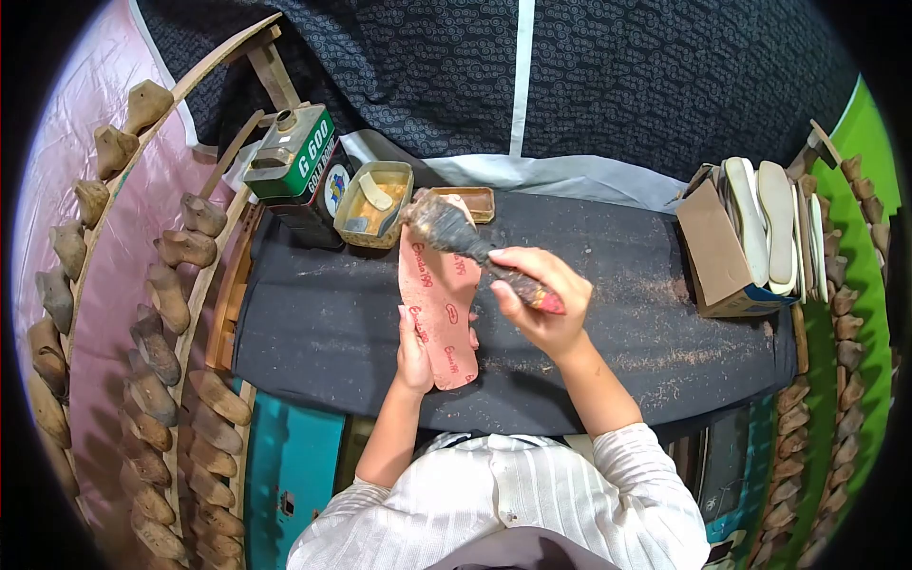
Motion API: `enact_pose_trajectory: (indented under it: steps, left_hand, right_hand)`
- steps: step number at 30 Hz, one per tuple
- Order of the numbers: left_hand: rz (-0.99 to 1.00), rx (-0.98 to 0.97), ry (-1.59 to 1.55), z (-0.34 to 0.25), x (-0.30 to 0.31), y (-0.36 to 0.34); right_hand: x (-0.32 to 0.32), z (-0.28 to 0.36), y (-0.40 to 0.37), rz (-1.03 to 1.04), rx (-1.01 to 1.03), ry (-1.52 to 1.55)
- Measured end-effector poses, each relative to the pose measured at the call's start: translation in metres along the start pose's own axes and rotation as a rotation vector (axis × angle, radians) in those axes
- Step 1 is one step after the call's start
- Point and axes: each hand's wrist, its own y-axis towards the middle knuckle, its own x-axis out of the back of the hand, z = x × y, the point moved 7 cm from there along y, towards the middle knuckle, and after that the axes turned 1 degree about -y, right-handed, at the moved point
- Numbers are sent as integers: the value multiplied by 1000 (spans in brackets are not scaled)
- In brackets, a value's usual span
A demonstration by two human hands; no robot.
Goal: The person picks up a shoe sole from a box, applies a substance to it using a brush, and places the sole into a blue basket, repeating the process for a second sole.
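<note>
A pink insole-shaped piece with red lettering [439,313] is held upright over the dark table by my left hand [414,351], thumb on its left edge and fingertips showing at its right edge. My right hand [543,296] is wrapped round the handle of a dark, crusted brush [446,228]. The brush head lies over the top end of the pink piece; whether it touches is hard to tell. Beyond the brush sits a shallow rectangular tray [483,204], partly hidden. Left of it is a yellowish container [407,180] with a pale piece inside.
A green and black metal can [302,171] stands at the back left. At the right, a cardboard box [708,242] holds several pale soles [779,218]. Shavings dot the black tablecloth [608,313]. Racks of wooden shoe lasts [152,342] flank both sides.
</note>
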Motion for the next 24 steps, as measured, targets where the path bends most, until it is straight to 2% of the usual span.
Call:
enact_pose_trajectory:
  steps: [2,6,9,12,13,15,18,21,24]
  left_hand:
    - [-2,-17,27,-2,-1,1]
    - [5,-27,39,-7,2,2]
    - [5,-24,55,-6,3,1]
    - [-5,-18,42,-5,1,0]
    - [-19,-15,60,-5,1,0]
    - [-13,-31,61,-5,1,-1]
    - [-16,-25,-2,-7,3,-2]
    - [-14,-35,104,-7,7,-1]
    - [-36,-5,-12,-1,6,-2]
  right_hand:
    - [-4,-1,0,17,-9,-25]
    - [10,-26,-1,-132,-151,-77]
    - [14,-36,-7,-197,-250,46]
    - [5,-14,-5,-113,-138,54]
    - [2,-1,0,-53,-31,-2]
    - [-5,5,0,-8,-6,-48]
    - [3,-9,1,-108,-47,-107]
    - [11,-25,-4,-191,-195,8]
    - [7,-1,0,-110,-44,1]
